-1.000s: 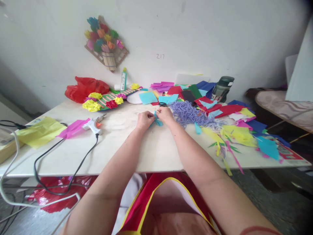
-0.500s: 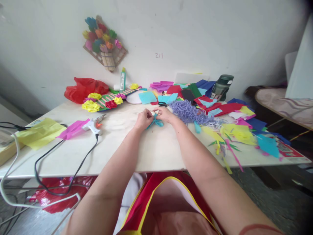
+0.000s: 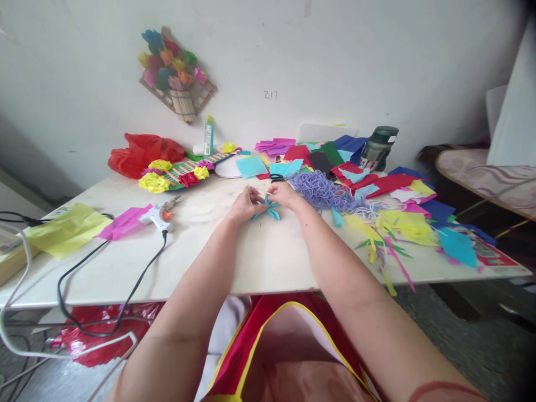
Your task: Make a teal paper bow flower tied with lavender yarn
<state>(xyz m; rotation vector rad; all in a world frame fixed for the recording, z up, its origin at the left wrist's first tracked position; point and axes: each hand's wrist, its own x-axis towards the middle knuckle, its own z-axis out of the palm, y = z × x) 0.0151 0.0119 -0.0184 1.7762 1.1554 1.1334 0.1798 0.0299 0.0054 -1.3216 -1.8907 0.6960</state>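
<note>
Low over the table, my left hand [image 3: 246,205] pinches a piece of light blue crepe paper [image 3: 271,213], gathered in the middle with loose ends spreading out below. Beside it, my right hand [image 3: 285,195] has its fingers closed around a thin pale stick [image 3: 267,192], which meets the paper between the two hands. The fingertips partly hide where stick and paper touch. Just beyond my right hand lie black scissors [image 3: 277,178]. Close on its right is a heap of purple yarn [image 3: 322,190].
A glue gun [image 3: 158,216] with a black cord lies to the left by pink and yellow paper [image 3: 69,229]. Behind sit a decorated green piece [image 3: 178,176], a red bag [image 3: 144,155] and a glue tube [image 3: 208,137]. Coloured paper sheets and a dark bottle [image 3: 379,149] fill the right.
My fingers have shifted slightly around the blue paper, and its loose ends hang a little differently. The thin stick has tilted a little. The whole view has moved slightly.
</note>
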